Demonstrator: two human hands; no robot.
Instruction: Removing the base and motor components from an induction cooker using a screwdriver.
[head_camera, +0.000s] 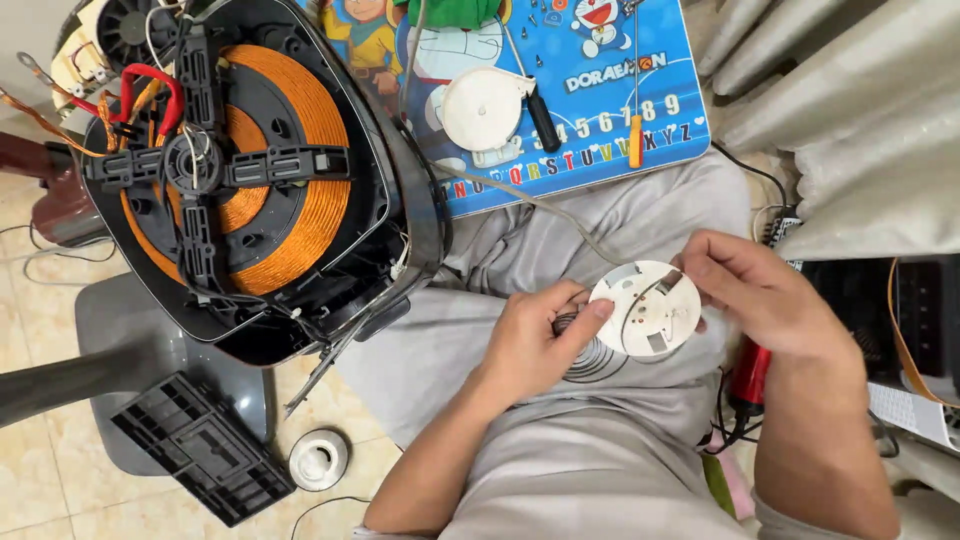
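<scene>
Both forearms angle inward; left hand (535, 340) and right hand (765, 290) pinch (fingers curled) in a shared grip.

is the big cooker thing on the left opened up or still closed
Opened up. The dark cooker housing has no cover over it, so the orange copper coil and black cross-shaped bracket inside are exposed.

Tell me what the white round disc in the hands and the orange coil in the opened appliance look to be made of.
White round disc, held between left hand and right hand: likely moulded plastic, matt, with small metal tabs set in it. Orange coil: seemingly bare copper wire, tightly wound in fine glossy rings, under a black cross-shaped plastic frame.
</scene>
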